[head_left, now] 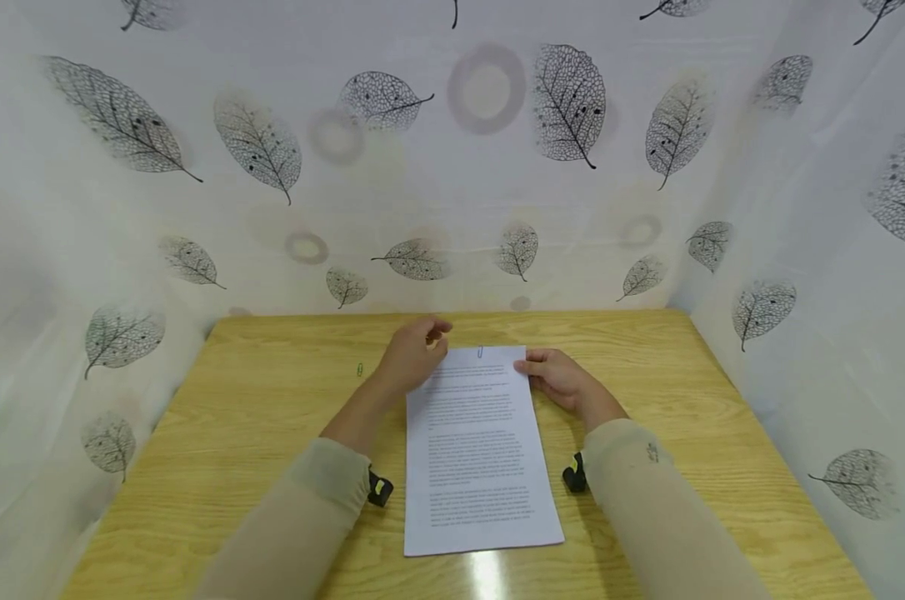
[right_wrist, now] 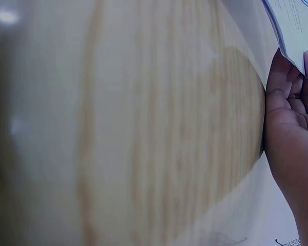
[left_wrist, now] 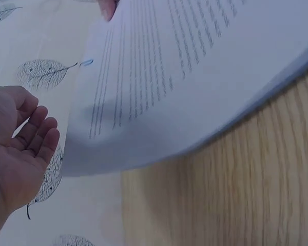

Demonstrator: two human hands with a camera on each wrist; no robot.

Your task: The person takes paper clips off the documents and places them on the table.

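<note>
A stack of printed paper sheets (head_left: 471, 450) lies lengthwise in front of me, its far end slightly raised. On its far edge, near the middle, sits a blue paper clip (head_left: 480, 352), which the left wrist view also shows. My right hand (head_left: 560, 377) pinches the top right corner, thumb on the printed face and fingers beneath. Beside the top left corner is my left hand (head_left: 415, 354). Its fingers are loosely bent, and in the left wrist view they hold nothing. A green paper clip (head_left: 360, 369) rests on the table left of that hand.
The wooden table (head_left: 272, 442) carries everything. Behind it and along both sides hangs a white curtain (head_left: 437, 183) printed with leaves. A dark wrist camera (head_left: 380, 488) is strapped under the left sleeve, and another camera (head_left: 575, 473) under the right.
</note>
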